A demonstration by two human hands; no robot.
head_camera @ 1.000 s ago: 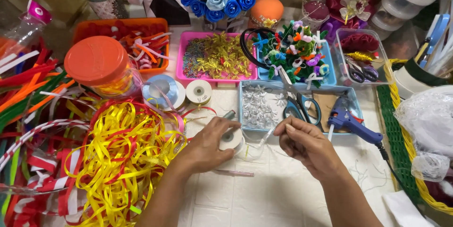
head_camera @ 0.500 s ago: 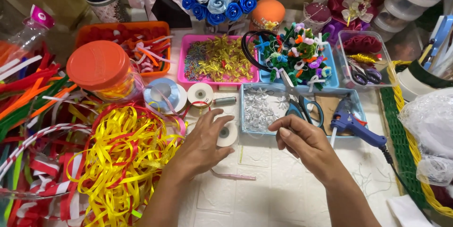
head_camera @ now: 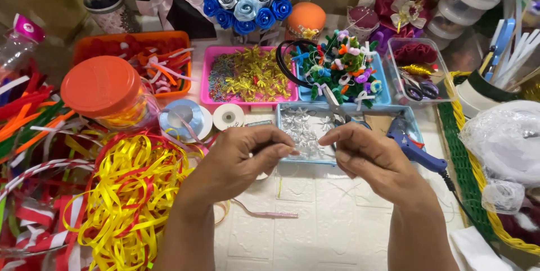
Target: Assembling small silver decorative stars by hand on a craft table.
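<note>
My left hand [head_camera: 242, 161] and my right hand [head_camera: 371, 161] are raised side by side over the white table. Each pinches one end of a thin clear strand [head_camera: 313, 150] stretched between thumb and forefinger. The strand hangs just above the near rim of a blue tray [head_camera: 279, 136] that holds small silver bows [head_camera: 301, 127]. A white roll [head_camera: 264, 176] peeks out under my left hand. A blue glue gun [head_camera: 413, 148] lies just right of my right hand.
A yellow and red ribbon pile [head_camera: 124, 198] and an orange-lidded jar [head_camera: 101, 86] fill the left. Ribbon spools [head_camera: 183, 120], a pink tray of gold bows [head_camera: 247, 74] and a clear box with scissors [head_camera: 416, 68] sit behind. A woven basket [head_camera: 469, 181] borders the right.
My left hand let the white roll drop from its grip and rose toward the tray. Both hands came together and now stretch the thin strand between them.
</note>
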